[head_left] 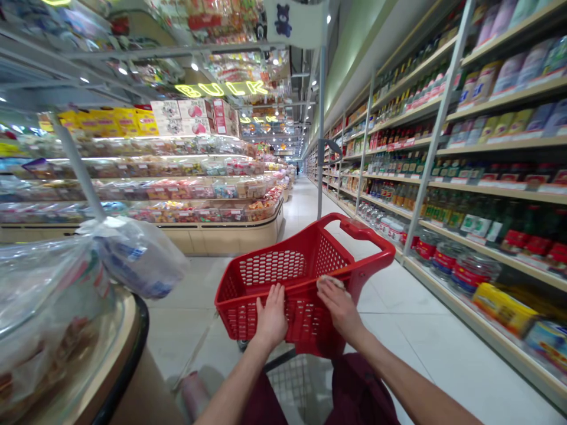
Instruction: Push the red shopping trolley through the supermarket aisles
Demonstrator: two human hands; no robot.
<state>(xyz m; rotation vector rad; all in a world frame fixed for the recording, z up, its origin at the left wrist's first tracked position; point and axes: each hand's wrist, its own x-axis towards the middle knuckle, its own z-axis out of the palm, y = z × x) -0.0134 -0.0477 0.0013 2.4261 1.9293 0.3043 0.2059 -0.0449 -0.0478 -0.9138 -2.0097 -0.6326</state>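
Note:
A red plastic shopping cart (pixel 321 316) with perforated walls stands side-on in front of me, its handle at the upper right. My left hand (pixel 271 319) lies against the near wall, fingers stretched up to the rim and thumb apart, with nothing in it. Further right along the same rim, my right hand (pixel 340 304) presses a small pale cloth (pixel 330 281) onto the red plastic. Most of the cloth is hidden under the fingers. The visible inside of the cart shows no goods.
On the right, a long shelf (pixel 491 242) carries bottles, jars and packs. A round display counter (pixel 133 342) with a plastic bag (pixel 137 254) stands close on the left. Behind the cart is a tiered bulk-goods stand (pixel 221 233). A metal pole (pixel 321 118) rises nearby.

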